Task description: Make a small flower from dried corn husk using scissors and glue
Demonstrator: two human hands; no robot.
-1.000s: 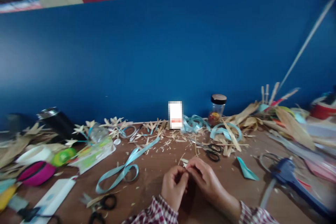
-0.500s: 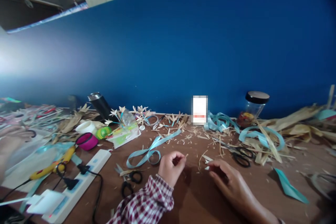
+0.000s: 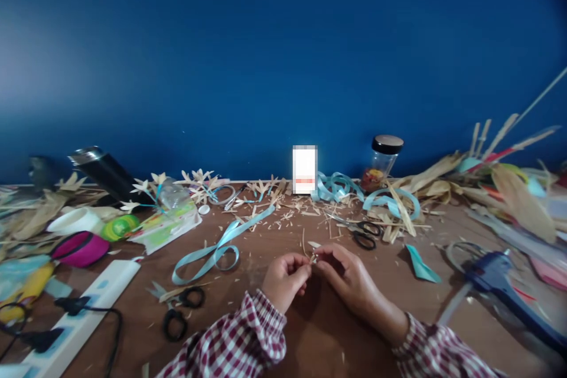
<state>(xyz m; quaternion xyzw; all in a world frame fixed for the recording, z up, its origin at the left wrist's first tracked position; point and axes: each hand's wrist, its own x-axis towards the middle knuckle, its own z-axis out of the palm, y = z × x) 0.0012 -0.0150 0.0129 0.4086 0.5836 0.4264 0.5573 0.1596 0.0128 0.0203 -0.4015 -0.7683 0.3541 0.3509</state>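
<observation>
My left hand [image 3: 286, 279] is closed in a pinch, thumb against the bent fingers. Its tips meet those of my right hand [image 3: 349, 276] above the front middle of the table. Between them shows a small pale piece of dried husk [image 3: 313, 258], mostly hidden by the fingers. My right hand also pinches at this piece, with thumb and forefinger close together. Just behind the fingertips a pale scrap [image 3: 314, 244] is visible. Black-handled scissors [image 3: 176, 307] lie open to the left of my left hand, and a looped light-blue ribbon [image 3: 217, 248] rests behind them.
On the left are a white power strip [image 3: 91, 319], a pink container [image 3: 80, 248] and a black flask [image 3: 104, 174]. Husk flowers [image 3: 199, 183] stand at the back. To the right lie more scissors [image 3: 367, 233], a lidded jar [image 3: 383, 159] and a blue glue gun [image 3: 496, 277].
My two hands, apart before, have come together at the fingertips. The view has turned to the right, bringing the glue gun into sight; another hand at the far left has left view.
</observation>
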